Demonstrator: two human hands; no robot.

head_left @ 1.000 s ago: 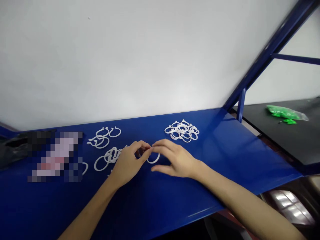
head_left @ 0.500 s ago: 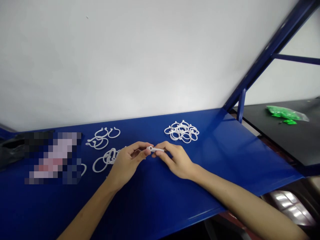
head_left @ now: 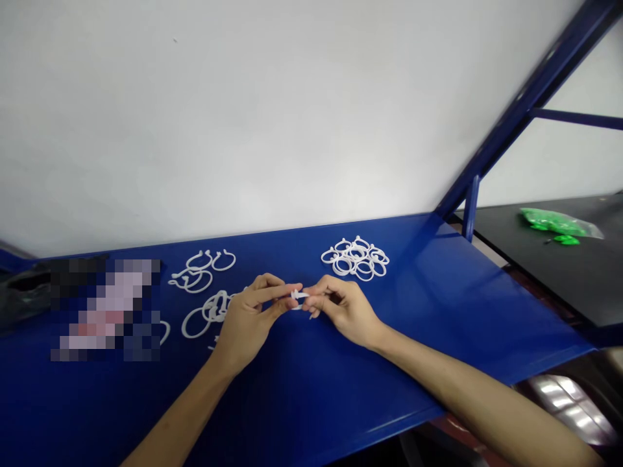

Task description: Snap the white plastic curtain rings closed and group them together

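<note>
Between my hands, just above the blue table, is a white plastic curtain ring (head_left: 301,295), seen nearly edge-on. My left hand (head_left: 250,318) pinches its left side between thumb and fingers. At the opposite side, my right hand (head_left: 344,310) closes on it with thumb and fingertips, which hide part of it. Several similar rings with open gaps (head_left: 197,324) lie left of my left hand, partly behind it, and more open rings (head_left: 198,280) lie farther back. Beyond my right hand is a heap of rings (head_left: 357,258) that look closed.
The blue table (head_left: 292,402) runs along a white wall (head_left: 272,117). At the left lie a dark bag (head_left: 24,292) and a pixelated item (head_left: 109,308). A blue metal frame (head_left: 506,123) rises at right, beside a black table (head_left: 549,279) holding a green-filled plastic bag (head_left: 555,222).
The ring has turned between my fingers and now shows a gap between its upper and lower parts. My right fingers have shifted their hold. The rings on the table stay put.
</note>
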